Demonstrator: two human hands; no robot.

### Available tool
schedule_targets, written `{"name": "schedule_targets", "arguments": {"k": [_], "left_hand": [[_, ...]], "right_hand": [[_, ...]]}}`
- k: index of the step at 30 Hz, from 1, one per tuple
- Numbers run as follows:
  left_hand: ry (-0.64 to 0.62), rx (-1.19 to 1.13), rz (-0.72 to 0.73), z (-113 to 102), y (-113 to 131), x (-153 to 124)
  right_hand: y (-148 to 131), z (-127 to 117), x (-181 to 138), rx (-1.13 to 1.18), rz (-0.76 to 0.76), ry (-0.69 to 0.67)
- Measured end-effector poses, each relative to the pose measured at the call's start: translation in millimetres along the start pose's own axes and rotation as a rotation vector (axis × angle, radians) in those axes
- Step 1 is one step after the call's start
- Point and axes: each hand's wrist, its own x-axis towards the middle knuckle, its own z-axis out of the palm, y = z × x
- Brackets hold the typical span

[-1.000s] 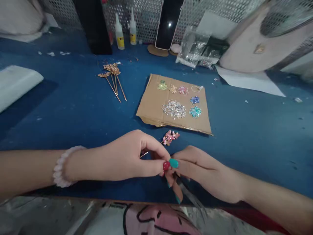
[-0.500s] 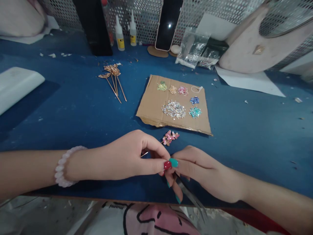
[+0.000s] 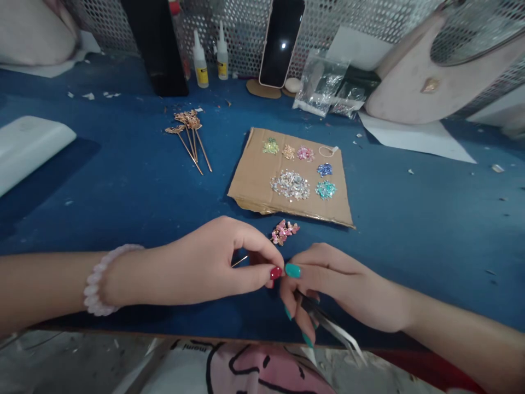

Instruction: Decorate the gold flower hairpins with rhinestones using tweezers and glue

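On the worktop, the cardboard lay right of the hairpins. One rhinestone pile sat toward its near side, three more piles along its far side, two others on the right, and a ring in the far right corner. Just near of it was a flower sprig, far of left grip and right grip. Across the far side, left to right, were two bottles, the phone and plastic bags.

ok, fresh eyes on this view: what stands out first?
The red thumbnail on the left hand and turquoise one on the right hand, close together at the near edge. The right also holds a metal tool. Beyond lies a pink ornament, then cardboard bearing glittery piles.
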Motion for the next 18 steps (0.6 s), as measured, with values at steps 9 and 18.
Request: {"name": "schedule_targets", "arguments": {"k": [9, 18], "left_hand": [[0.199, 0.895, 0.619, -8.3, 2.3, -6.4], [0.297, 1.056, 0.781, -0.2, -1.5, -6.8]], "right_hand": [[5.2, -2.1, 3.2, 0.138, -0.002, -0.032], [3.8, -0.2, 7.9, 0.160, 0.004, 0.015]]}}
